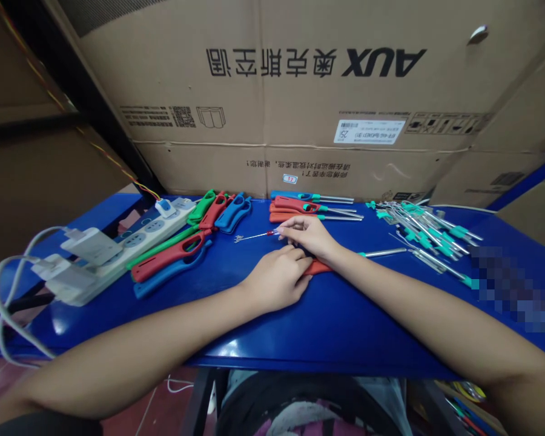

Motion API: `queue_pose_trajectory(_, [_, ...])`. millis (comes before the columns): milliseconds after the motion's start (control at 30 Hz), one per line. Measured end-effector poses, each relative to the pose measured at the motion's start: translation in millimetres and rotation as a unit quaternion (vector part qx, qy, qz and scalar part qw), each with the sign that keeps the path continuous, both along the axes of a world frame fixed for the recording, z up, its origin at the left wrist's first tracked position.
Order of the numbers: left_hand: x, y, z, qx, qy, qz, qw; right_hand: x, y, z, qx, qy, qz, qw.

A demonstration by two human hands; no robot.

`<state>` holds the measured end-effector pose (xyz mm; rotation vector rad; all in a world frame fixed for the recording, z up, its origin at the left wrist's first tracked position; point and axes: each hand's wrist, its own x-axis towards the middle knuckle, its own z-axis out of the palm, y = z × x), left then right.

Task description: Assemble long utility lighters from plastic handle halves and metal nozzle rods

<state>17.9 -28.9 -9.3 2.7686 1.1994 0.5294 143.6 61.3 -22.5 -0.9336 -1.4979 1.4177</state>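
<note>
My left hand (277, 280) is closed round the red handle of a long-necked lighter (318, 267) lying on the blue table. The lighter's metal tube (385, 252) sticks out to the right, beyond my right forearm. My right hand (312, 237) pinches the clear and red handle of a thin screwdriver (260, 234), whose shaft points left. At its tip lies a small cluster of tiny metal screws (238, 239). Behind my right hand rest several lighters with metal tubes, among them a red one (295, 204). My fingers partly hide the held lighter and the screwdriver handle.
Red, green and blue handle shells (168, 257) lie to the left, beside a white power strip (138, 239) with plugged-in chargers and cables. Metal tubes with teal parts (431, 227) are heaped on the right. A tall cardboard sheet (263, 127) stands along the table's back.
</note>
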Motion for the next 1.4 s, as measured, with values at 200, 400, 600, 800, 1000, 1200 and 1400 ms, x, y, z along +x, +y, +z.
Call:
queue_pose_trajectory(200, [0,1,2.1,-0.009,0.007,-0.008,1.0,-1,-1,-2.0,-0.014,0.0,0.025,1.0])
queue_pose_trajectory(400, [-1,2,2.5,-0.013,0.005,-0.01,1.0,-2,2,-4.9,-0.017,0.001,0.027,0.999])
queue_pose_trajectory(600, [-2,3,2.0,-0.006,0.006,-0.015,1.0,-4,3,-5.3,-0.021,-0.006,0.02,1.0])
queue_pose_trajectory(800, [-2,3,2.4,0.0,0.007,-0.017,1.0,-3,3,-2.5,-0.003,0.02,-0.002,1.0])
queue_pose_trajectory(1000, [-2,3,1.3,0.004,0.015,-0.012,1.0,1,4,0.8,-0.002,0.031,-0.046,0.998])
queue_pose_trajectory(1200, [-3,7,-2.4,-0.044,-0.057,-0.01,0.997,4,6,3.9,-0.032,0.101,-0.083,0.991])
queue_pose_trajectory(1400, [-3,19,-12.8,-0.105,-0.219,-0.002,0.97,12,16,3.7,-0.075,0.191,-0.124,0.971])
